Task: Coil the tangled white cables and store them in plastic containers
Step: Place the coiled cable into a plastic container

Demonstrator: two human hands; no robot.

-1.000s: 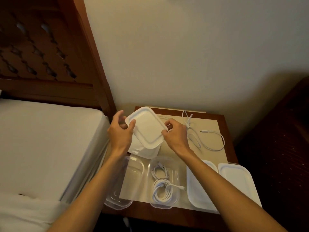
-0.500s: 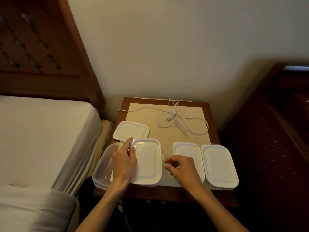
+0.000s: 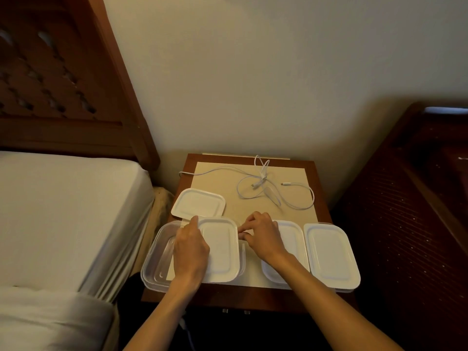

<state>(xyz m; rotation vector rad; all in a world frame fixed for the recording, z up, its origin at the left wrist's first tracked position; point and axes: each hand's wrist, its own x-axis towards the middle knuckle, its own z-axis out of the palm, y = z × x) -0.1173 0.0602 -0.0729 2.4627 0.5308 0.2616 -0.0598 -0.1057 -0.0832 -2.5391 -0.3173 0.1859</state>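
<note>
Left hand [image 3: 191, 245] presses flat on container lid [image 3: 219, 247]; right hand [image 3: 262, 233] pinches its edge. Lid likely light, flexible; tangled cable [image 3: 268, 186] limp, graspable mid-loop.

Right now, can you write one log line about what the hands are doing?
left hand: pressing lid | right hand: at lid's right edge | loose cables: uncoiled at back | open container: left, looks empty

Your two bare forearms show no sleeves; your left hand [image 3: 190, 249] and right hand [image 3: 263, 235] wear no rings or gloves.
</note>
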